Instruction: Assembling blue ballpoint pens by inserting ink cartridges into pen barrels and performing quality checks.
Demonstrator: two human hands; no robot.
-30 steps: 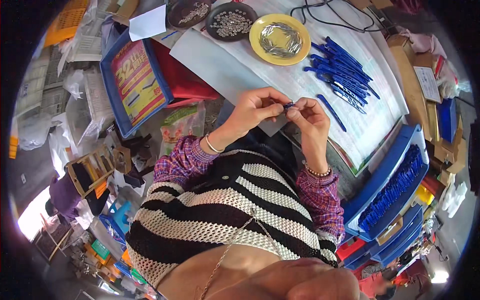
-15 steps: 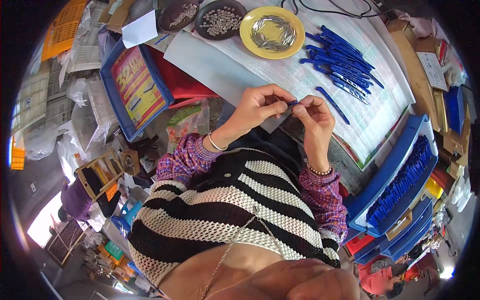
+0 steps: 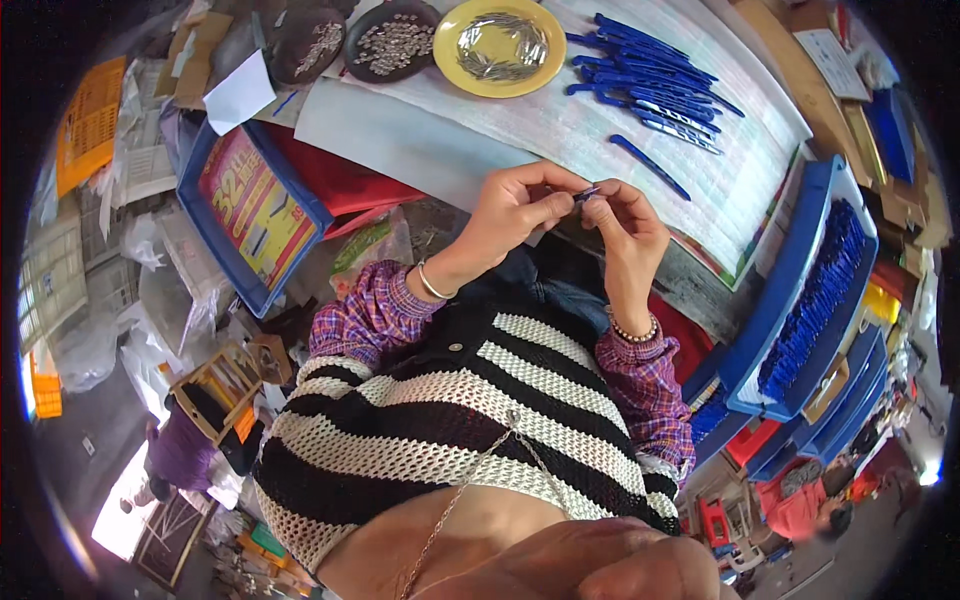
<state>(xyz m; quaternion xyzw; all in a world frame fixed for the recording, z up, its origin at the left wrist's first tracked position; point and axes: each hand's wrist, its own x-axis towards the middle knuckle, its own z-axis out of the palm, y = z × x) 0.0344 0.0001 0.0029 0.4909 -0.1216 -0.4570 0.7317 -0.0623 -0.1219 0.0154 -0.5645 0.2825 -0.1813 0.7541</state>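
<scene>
My left hand [image 3: 522, 208] and my right hand [image 3: 630, 228] meet over the table's near edge, thumbs and forefingers closed. Both pinch one small dark blue piece [image 3: 586, 194]; the fingertips hide most of it, so its exact kind cannot be told. Beyond my right hand, a single slim blue plastic piece with a hooked end [image 3: 650, 167] lies on the white sheet [image 3: 560, 135]. Farther off is a loose pile of similar blue pieces [image 3: 655, 80]. A yellow plate [image 3: 448, 52] holds thin silver metal pins [image 3: 490, 70].
Left of the plate stand two dark bowls with small metal parts [image 3: 397, 45] [image 3: 318, 50]. A blue tray [image 3: 187, 190] with a printed sheet is at left. On the right, a blue bin [image 3: 745, 350] holds many blue pieces. Other people [image 3: 180, 455] [image 3: 795, 505] are in the background.
The whole view has shifted, so the table things sit higher and farther left. Both hands still pinch the small blue piece, which is now turned slightly between the fingertips.
</scene>
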